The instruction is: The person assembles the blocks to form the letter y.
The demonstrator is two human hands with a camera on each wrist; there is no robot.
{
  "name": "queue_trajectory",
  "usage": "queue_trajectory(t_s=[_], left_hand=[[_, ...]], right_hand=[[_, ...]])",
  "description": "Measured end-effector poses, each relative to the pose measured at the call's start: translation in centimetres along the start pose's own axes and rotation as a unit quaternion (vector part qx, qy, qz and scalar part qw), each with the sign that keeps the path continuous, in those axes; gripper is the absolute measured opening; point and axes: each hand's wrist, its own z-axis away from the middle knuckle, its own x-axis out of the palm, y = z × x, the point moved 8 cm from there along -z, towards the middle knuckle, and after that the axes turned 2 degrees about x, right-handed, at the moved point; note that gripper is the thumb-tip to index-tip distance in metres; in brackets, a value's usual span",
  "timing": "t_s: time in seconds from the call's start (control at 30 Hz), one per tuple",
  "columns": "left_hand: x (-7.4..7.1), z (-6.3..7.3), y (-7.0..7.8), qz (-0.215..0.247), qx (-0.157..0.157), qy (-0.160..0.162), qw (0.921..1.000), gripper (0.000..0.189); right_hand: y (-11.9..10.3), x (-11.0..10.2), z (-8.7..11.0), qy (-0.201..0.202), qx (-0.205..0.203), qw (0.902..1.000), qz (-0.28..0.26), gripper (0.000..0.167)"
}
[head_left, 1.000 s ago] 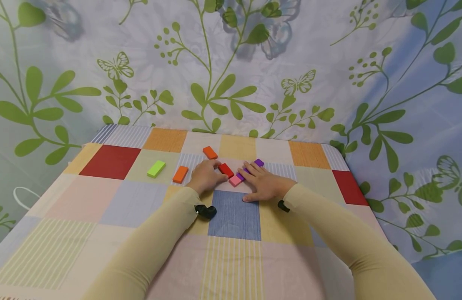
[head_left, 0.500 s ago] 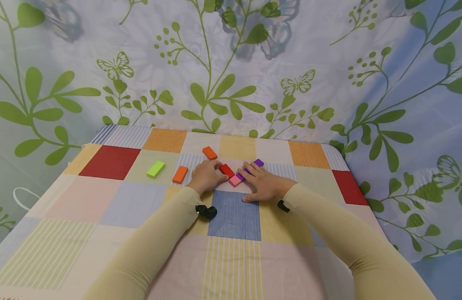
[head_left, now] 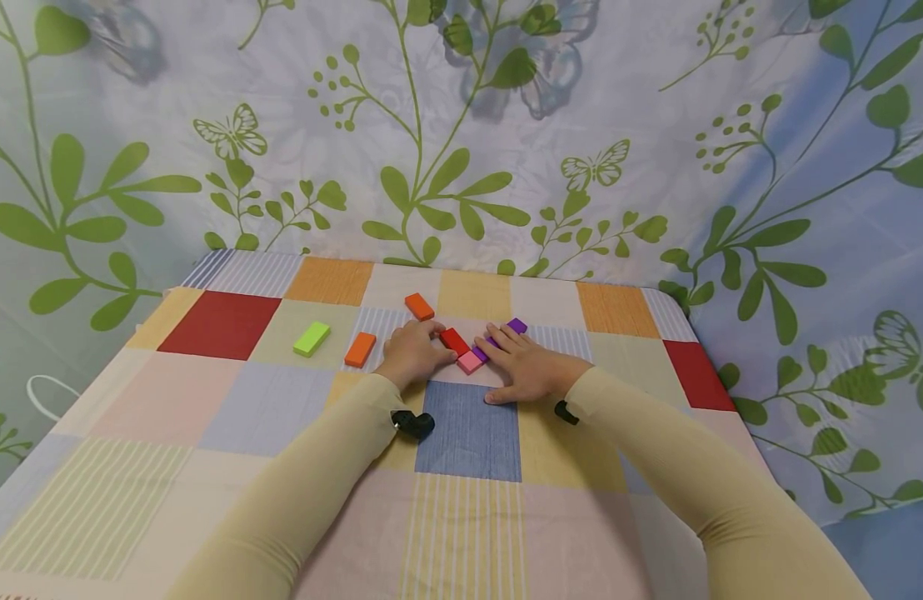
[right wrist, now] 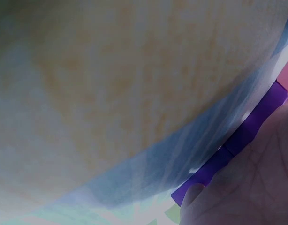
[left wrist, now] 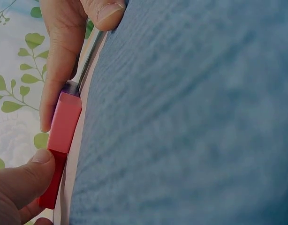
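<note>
My left hand (head_left: 414, 352) pinches a red block (head_left: 453, 341) between thumb and fingers, on the cloth near the middle of the head view. Against the red block's end sits a pink block (head_left: 471, 361); in the left wrist view the two touch end to end. My right hand (head_left: 532, 364) lies over purple blocks (head_left: 517, 326) with its fingers extended, hiding part of them. In the right wrist view, two purple blocks (right wrist: 256, 119) stand in a line that meets the pink block.
Two orange blocks, one behind my left hand (head_left: 420, 306) and one to its left (head_left: 360, 349), lie on the patchwork tablecloth (head_left: 469, 533). A lime green block (head_left: 312, 338) is further left. Behind the table hangs a leaf-patterned curtain (head_left: 281, 92).
The red block has shifted slightly, from lying a little apart behind the pink block to meeting it end to end. My right hand has stayed in place.
</note>
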Motion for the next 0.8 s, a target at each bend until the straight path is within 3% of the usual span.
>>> queue_trajectory(t_s=[0.6,0.8], left_hand=[[-0.05,0.02,-0.06,-0.002,0.003,-0.009,0.9999,0.057],[-0.23,0.15,-0.18,0.033,-0.001,-0.012,0.9994,0.057]], right_hand=[[-0.2,-0.21,0.22,0.0,-0.002,1.0,-0.006,0.111],[-0.18,-0.23,0.23,-0.002,-0.003,1.0,-0.007,0.111]])
